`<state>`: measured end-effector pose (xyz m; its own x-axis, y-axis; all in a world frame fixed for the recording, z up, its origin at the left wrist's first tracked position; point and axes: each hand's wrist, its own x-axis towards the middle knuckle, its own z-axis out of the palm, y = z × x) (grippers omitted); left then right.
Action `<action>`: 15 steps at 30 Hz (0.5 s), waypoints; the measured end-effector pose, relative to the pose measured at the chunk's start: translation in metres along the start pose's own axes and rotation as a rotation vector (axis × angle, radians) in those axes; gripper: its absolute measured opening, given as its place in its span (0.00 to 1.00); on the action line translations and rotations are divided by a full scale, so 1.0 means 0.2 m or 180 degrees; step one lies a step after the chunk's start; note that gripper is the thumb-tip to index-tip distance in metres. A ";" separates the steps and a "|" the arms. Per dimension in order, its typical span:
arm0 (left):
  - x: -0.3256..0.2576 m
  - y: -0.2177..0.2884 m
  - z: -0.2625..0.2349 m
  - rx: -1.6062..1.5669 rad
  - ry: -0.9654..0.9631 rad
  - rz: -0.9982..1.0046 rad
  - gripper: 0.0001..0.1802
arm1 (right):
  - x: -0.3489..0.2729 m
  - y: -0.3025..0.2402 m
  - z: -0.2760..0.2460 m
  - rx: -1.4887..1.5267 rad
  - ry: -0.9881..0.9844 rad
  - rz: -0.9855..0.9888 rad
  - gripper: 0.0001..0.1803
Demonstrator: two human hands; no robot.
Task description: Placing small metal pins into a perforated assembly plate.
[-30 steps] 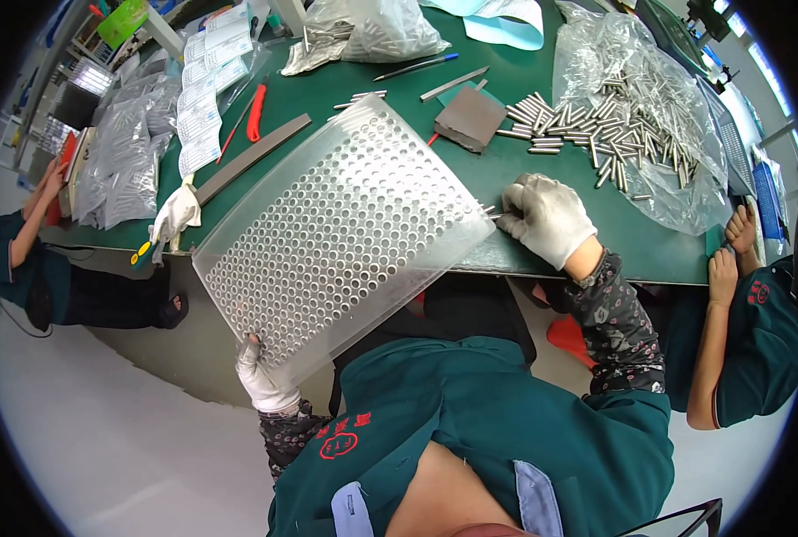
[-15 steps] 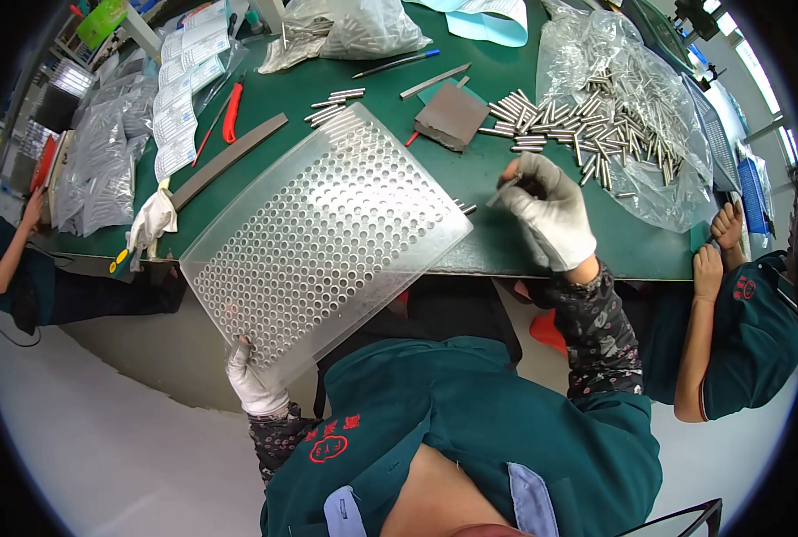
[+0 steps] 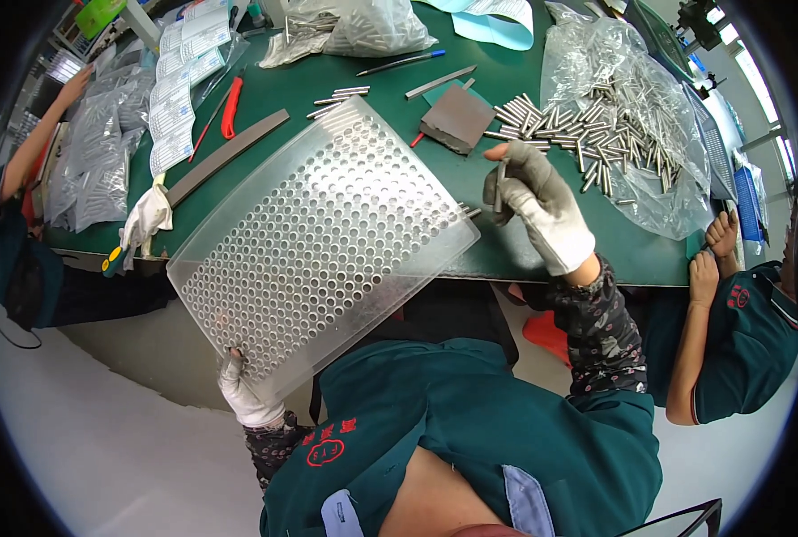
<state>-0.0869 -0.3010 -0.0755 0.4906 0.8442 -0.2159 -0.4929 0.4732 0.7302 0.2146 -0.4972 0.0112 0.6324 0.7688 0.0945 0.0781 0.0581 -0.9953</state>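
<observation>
In my gloved left hand [image 3: 248, 396] is the near-left corner of a clear plastic plate [image 3: 376, 300] full of round holes. My thumb lies on top of the plate, which sits tilted with its far part over the green table. Fingers bent, my gloved right hand [image 3: 546, 210] pinches a small metal pin [image 3: 499, 186] in the air to the right of the plate. Several similar pins [image 3: 596, 130] lie heaped on and beside an open plastic bag, beyond my right hand. A few pins peek out from the plate's right edge.
A dark grey block [image 3: 455, 118] and a blue pen [image 3: 401, 63] lie beyond the plate. To the left are a red-handled tool [image 3: 231, 109], a curved grey strip [image 3: 229, 157], a white cloth [image 3: 151, 215] and bagged parts [image 3: 90, 170]. Co-workers sit on both sides.
My right hand has turned slightly, and the pin in it now stands more upright. The plate has shifted a little. At left, a co-worker's arm has reached farther across the table.
</observation>
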 end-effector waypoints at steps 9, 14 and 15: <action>0.01 0.01 0.04 -0.0052 -0.0244 -0.0025 0.31 | -0.02 -0.20 0.00 -0.2913 -0.0136 -0.0684 0.08; 0.01 0.00 0.08 -0.0226 -0.0484 -0.0043 0.31 | -0.01 -0.24 0.00 -0.3614 -0.0416 -0.1025 0.06; 0.01 0.00 0.10 -0.0236 -0.0488 -0.0045 0.31 | -0.01 -0.24 0.01 -0.3847 -0.0474 -0.1080 0.06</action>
<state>-0.0722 -0.3042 -0.0628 0.5988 0.7918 -0.1202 -0.5342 0.5067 0.6767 0.2090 -0.5001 0.0596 0.3560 0.8980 0.2584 0.9213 -0.2911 -0.2578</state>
